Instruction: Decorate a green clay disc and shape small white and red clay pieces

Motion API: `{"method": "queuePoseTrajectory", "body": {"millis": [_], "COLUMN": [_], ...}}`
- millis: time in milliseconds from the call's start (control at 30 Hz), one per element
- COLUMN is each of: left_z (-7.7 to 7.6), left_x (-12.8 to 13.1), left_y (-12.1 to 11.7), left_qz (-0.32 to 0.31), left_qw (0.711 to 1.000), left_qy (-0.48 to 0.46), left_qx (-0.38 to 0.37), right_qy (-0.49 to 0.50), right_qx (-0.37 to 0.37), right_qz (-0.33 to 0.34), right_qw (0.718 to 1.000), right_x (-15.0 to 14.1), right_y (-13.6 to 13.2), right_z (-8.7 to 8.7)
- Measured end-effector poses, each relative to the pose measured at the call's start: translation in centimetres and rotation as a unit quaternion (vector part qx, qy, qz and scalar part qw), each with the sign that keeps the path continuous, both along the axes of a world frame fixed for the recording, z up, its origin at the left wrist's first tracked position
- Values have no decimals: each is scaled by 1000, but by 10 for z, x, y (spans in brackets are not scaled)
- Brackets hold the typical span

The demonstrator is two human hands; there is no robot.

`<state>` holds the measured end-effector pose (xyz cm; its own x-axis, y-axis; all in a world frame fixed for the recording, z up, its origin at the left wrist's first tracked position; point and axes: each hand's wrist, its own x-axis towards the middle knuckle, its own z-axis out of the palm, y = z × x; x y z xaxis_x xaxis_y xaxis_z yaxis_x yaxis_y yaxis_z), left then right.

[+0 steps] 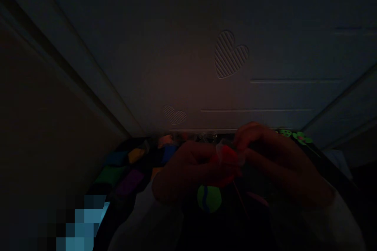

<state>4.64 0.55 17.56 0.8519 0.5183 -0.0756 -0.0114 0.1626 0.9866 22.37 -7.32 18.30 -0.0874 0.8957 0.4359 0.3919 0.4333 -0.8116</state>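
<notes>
The scene is very dark. Between my hands is a red piece in clear plastic (228,154); its exact kind is hard to make out. My left hand (194,164) is closed around it from the left, thumb and fingers wrapped on its near side. From the right, my right hand (265,147) pinches at the edge of the clear plastic with bent fingers. A thin reddish stick or strand (240,198) runs down below the hands. Under them lies a round green piece with a wavy blue stripe (216,199).
Coloured packets lie at the left: green (108,175), purple (129,181), yellow (136,155) and blue (169,153). Green flower shapes (302,138) are at the back right. A pale panel with grooved hearts (231,55) rises behind the dark table.
</notes>
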Motion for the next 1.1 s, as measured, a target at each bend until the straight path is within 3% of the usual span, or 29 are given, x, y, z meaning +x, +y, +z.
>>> {"method": "queuePoseTrajectory", "body": {"millis": [100,233,400,500,600,800,967,1100], "left_z": [-1,1,3,2,-1,-4,-10,-16], "left_x": [-1,2,8,5,-2,-5,1,4], "left_y": [-2,-3,-2,-1,0,2,8,12], "left_qz": [9,63,166,219,181,84,-35,-80], "left_qw": [1000,990,943,914,939,991,990,988], "left_qy": [-10,-13,30,27,-19,-76,-115,-99], "left_qx": [6,124,288,339,292,75,-71,-90], "right_qy": [-8,-34,-77,-91,-98,-87,-54,-52], "right_qx": [16,60,95,106,110,111,99,94], "right_qz": [-3,-22,-55,-63,-81,-59,-31,-31], "right_qw": [1000,997,991,988,986,988,993,994], "right_x": [1,2,-1,-1,2,3,2,3], "right_y": [-3,-3,0,0,-2,-4,-4,-2], "right_z": [1,-1,-3,-2,0,4,1,-1]}}
